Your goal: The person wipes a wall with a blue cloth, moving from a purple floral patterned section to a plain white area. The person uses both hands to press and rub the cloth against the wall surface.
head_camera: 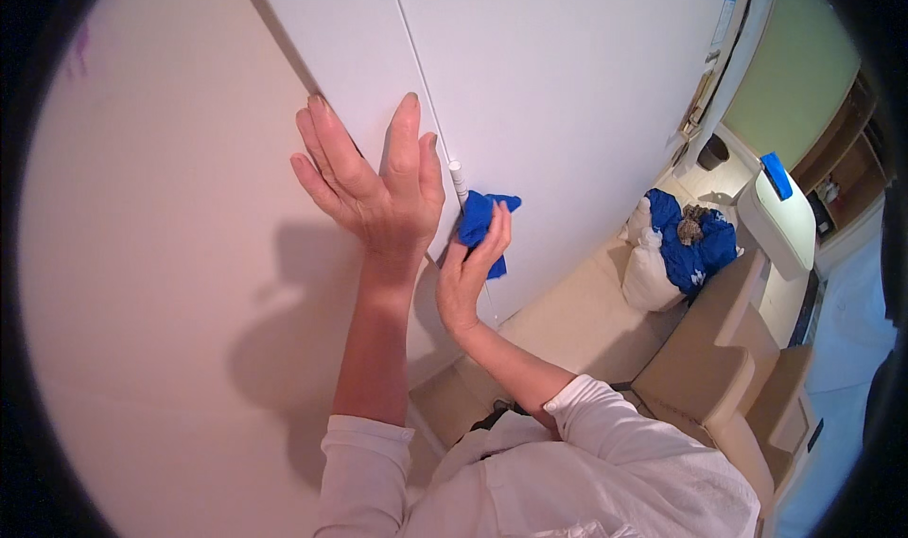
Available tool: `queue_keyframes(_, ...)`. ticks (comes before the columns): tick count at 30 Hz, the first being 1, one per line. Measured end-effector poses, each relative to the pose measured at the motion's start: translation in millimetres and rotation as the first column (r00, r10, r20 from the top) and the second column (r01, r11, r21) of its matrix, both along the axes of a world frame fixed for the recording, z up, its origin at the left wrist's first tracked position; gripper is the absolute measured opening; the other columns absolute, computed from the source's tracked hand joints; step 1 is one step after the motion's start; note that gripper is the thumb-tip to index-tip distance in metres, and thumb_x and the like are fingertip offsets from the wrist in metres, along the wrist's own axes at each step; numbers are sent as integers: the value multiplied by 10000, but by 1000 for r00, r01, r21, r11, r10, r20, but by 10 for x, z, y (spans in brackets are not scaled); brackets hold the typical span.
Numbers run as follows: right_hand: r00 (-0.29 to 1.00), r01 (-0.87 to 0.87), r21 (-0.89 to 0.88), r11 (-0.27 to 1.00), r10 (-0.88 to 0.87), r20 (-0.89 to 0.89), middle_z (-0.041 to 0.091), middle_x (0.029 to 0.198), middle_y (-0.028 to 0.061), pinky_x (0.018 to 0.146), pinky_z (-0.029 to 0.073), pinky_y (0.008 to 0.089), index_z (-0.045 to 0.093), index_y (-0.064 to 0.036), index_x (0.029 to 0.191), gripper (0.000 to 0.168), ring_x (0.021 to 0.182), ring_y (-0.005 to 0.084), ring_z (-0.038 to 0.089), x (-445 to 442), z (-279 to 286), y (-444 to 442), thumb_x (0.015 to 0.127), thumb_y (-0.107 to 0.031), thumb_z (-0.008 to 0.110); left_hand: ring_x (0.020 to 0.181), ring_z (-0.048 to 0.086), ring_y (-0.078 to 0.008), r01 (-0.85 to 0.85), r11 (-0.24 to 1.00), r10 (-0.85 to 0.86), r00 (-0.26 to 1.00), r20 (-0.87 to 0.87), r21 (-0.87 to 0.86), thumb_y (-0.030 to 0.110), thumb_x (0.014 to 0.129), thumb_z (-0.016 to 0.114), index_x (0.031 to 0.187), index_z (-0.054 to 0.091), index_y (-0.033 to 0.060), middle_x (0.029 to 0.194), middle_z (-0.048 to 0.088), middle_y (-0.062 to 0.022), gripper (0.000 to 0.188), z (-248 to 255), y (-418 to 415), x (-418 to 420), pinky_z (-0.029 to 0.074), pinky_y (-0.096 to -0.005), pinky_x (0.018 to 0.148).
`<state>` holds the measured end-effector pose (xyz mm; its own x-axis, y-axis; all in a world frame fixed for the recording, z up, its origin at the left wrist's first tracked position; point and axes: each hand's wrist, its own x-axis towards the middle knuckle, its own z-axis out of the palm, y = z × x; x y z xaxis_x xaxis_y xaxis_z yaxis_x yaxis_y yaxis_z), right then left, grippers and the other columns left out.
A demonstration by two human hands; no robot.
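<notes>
A folded blue cloth is in my right hand, pressed against a white door just below its hinge. Part of the cloth hangs below my fingers. My left hand rests with spread fingers on the white door frame, holding nothing. Its outer fingers reach over the frame's edge onto the pale wall. A thin gap runs between frame and door beside my left thumb.
White and blue bags stand on the tiled floor at the right. Near me is a beige upholstered chair. A white container with blue on top and a dark bucket sit farther back.
</notes>
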<state>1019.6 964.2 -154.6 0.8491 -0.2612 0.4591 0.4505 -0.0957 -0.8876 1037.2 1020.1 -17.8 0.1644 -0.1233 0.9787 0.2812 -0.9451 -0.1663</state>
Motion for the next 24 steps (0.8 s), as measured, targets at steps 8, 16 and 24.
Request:
queue_keyframes(8,998,-29,3,1000,29,-58,398,1337,215,1129,255,467,384,6,1375,434,1281,372,371,-17,-647,-69,988,-117,536,1411,363,-491,20,1000,-20,1000,-9,-17,271,880,702,1342,600,229,1528,300,-335,475,-24,-2,-9,67,-541,1211)
queue_keyframes(16,961,-77,-12,997,71,-267,389,1302,213,1114,302,433,380,19,1385,465,1242,363,416,-60,-1485,-121,985,-137,557,1461,225,-488,32,999,-33,998,-59,-13,266,881,709,1384,554,193,1559,225,-319,532,-50,15,7,175,-698,1105)
queue_keyframes(24,932,-163,65,984,175,-318,394,1348,231,1132,291,434,409,12,1390,450,1289,379,396,-18,-1304,-241,991,-144,547,1457,259,-489,44,999,-44,998,-36,12,255,882,707,1389,556,198,1558,245,-320,532,-130,29,10,205,-685,1110)
